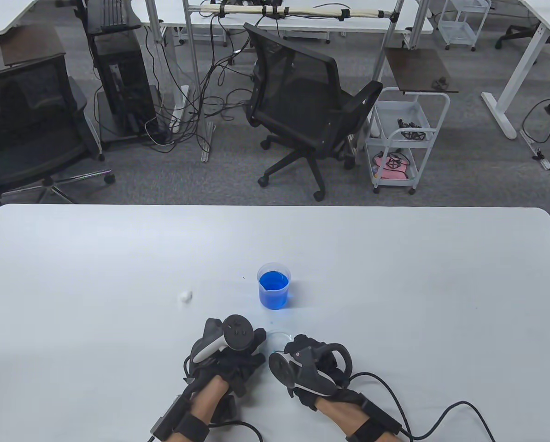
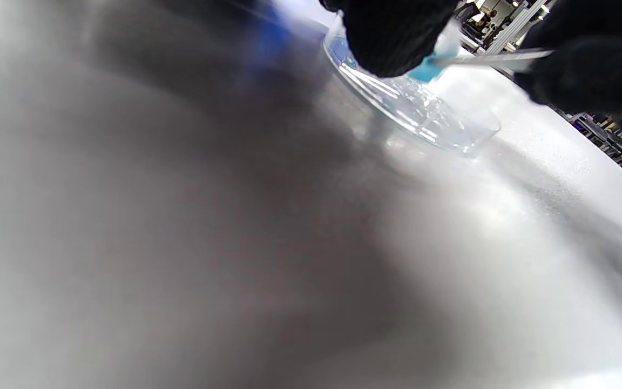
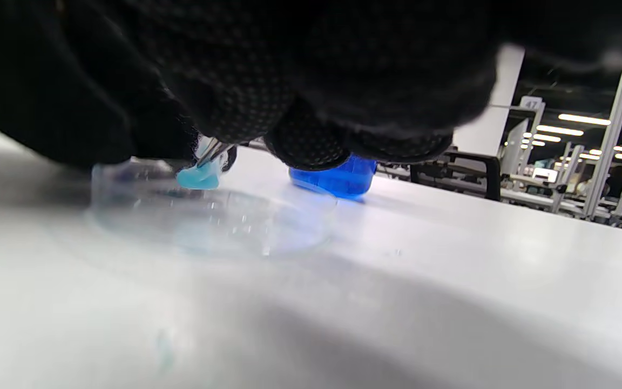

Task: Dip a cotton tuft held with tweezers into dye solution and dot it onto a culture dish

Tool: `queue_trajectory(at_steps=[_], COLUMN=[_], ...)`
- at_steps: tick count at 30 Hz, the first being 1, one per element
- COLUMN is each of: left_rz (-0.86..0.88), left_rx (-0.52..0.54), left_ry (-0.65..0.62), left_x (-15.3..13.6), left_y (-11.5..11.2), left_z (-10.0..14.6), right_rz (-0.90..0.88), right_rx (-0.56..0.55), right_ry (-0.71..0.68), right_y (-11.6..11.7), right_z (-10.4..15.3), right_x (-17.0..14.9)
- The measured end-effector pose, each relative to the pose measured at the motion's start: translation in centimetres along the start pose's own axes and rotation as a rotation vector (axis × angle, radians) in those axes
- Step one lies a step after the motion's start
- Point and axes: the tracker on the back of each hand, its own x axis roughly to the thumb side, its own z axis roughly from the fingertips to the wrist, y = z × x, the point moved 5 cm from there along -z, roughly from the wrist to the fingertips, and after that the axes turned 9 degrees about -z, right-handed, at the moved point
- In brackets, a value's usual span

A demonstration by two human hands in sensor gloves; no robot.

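A clear culture dish [image 1: 279,339] lies on the white table between my hands. My left hand [image 1: 245,343] holds it at its left rim; a gloved fingertip [image 2: 392,38] sits on the dish [image 2: 424,116]. My right hand [image 1: 302,350] pinches metal tweezers [image 2: 497,57] that grip a blue-dyed cotton tuft [image 3: 198,176]. The tuft touches or hovers just above the dish [image 3: 224,227] near its edge. A small beaker of blue dye [image 1: 273,287] stands just beyond the dish and shows in the right wrist view [image 3: 338,182].
A white cotton ball [image 1: 184,296] lies on the table to the left of the beaker. The table's far edge [image 1: 275,206] runs behind it, with office chairs and a cart on the floor beyond. Glove cables trail off the near edge.
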Motion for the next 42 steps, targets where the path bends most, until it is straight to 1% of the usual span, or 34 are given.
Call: queue_trajectory(at_steps=[2, 4, 11, 13, 15, 24, 26, 31, 34, 42], left_rz=[0.000, 0.000, 0.003, 0.003, 0.003, 0.003, 0.003, 0.003, 0.002, 0.001], left_rx=[0.000, 0.000, 0.000, -0.001, -0.001, -0.001, -0.001, -0.001, -0.002, -0.004], left_ry=[0.000, 0.000, -0.001, -0.002, -0.002, -0.003, -0.003, -0.003, -0.002, -0.001], left_x=[0.0, 0.0, 0.0, 0.0, 0.1, 0.1, 0.1, 0.1, 0.1, 0.2], left_y=[0.0, 0.0, 0.0, 0.0, 0.0, 0.0, 0.0, 0.0, 0.0, 0.0], left_z=[0.0, 0.0, 0.0, 0.0, 0.0, 0.0, 0.0, 0.0, 0.0, 0.0], right_rz=[0.010, 0.012, -0.036, -0.038, -0.033, 0.015, 0.020, -0.013, -0.024, 0.020], right_rx=[0.014, 0.013, -0.075, -0.087, -0.080, 0.007, 0.003, -0.069, -0.089, -0.005], right_ry=[-0.008, -0.009, 0.040, 0.049, 0.052, 0.032, 0.032, 0.070, 0.088, 0.077], right_y=[0.7, 0.7, -1.6, -1.8, -1.6, 1.0, 1.1, -0.8, -1.3, 1.0], right_z=[-0.1, -0.1, -1.2, -1.3, -1.4, -1.7, -1.7, -2.0, -2.1, -2.2], right_x=[0.2, 0.2, -1.1, -1.4, -1.5, -1.0, -1.0, -2.0, -2.6, -2.2])
